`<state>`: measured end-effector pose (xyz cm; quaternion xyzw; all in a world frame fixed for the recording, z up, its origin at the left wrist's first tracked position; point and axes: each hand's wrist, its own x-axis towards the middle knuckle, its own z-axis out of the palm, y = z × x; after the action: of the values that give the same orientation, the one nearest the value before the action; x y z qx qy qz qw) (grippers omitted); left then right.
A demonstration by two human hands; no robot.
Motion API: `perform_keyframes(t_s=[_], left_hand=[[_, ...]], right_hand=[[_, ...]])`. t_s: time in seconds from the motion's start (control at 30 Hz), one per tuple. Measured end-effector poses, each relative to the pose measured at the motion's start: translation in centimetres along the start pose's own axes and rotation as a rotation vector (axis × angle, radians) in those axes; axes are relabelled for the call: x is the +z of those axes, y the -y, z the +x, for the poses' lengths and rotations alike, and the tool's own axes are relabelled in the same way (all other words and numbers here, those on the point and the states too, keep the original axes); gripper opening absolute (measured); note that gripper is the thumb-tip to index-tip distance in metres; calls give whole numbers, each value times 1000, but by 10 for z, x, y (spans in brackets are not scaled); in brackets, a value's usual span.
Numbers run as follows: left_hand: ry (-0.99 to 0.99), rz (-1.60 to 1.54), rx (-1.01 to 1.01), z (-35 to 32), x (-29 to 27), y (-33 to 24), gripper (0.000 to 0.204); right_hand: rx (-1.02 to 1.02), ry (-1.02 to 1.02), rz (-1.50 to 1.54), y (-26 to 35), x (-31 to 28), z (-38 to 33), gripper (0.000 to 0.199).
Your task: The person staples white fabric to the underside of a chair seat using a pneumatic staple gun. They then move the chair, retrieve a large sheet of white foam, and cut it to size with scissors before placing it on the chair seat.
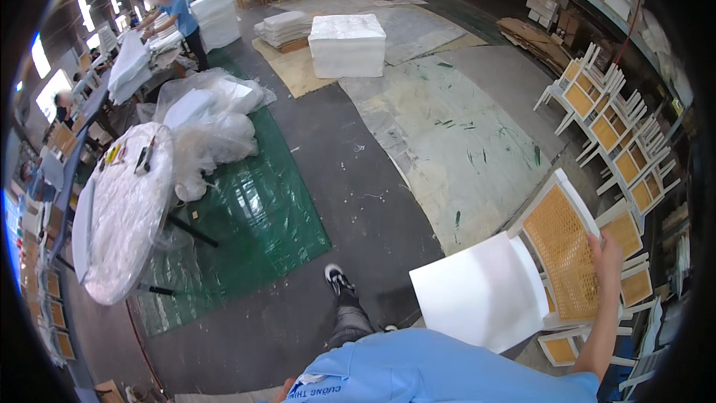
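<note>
My right hand (605, 254) grips the side edge of a white chair's cane-woven back (564, 251), carrying the chair (488, 295) off the floor at my right side, its white seat facing up. My left hand (284, 389) shows only as fingertips at the bottom edge beside my blue shirt, and whether it holds anything cannot be made out. My foot in a black and white shoe (337, 279) is stepping forward on the dark concrete floor.
A row of matching white cane-back chairs (611, 123) stands at right. A plastic-wrapped round table (123, 209) sits at left on green sheeting (253, 216), beside heaped clear plastic (212, 123). A white wrapped block (347, 45) stands ahead. A person in blue (177, 19) works at far left.
</note>
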<state>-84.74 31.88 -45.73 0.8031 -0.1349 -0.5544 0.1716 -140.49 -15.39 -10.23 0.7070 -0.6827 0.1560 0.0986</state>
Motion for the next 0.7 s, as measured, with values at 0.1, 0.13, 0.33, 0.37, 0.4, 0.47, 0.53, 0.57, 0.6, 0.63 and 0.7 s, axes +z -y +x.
perform_keyframes(t_s=[0.1,0.13,0.33,0.37,0.4,0.47,0.53,0.57,0.6,0.63,0.7], left_hand=[[-12,-52,-101,64,-60,-44,20],[-22,-57,-96,84,-85,-67,20],[-194,-263,-82,204,-258,-257,17],[-264,-345,-66,224,-282,-296,16],[-357,-307,65,243,-300,-333,20],[-456,-328,131,284,-330,-408,28],[-419,-439,158,315,-339,-467,35],[-382,-477,195,331,-336,-494,35],[-368,-496,120,346,-329,-519,36],[-288,-531,188,356,-319,-536,38],[-200,-562,78,386,-290,-582,45]], right_hand=[[8,10,-41,67,39,84,45],[11,7,-55,87,47,114,45],[-2,-27,-166,199,103,312,50],[56,-13,-210,217,114,342,52],[-1,-45,-153,234,126,369,53],[19,-4,-122,266,151,425,54],[30,39,-88,293,180,476,55],[15,31,-63,305,198,503,55],[55,51,-57,316,219,527,55],[4,48,-9,325,240,545,55],[28,92,45,342,291,608,54]])
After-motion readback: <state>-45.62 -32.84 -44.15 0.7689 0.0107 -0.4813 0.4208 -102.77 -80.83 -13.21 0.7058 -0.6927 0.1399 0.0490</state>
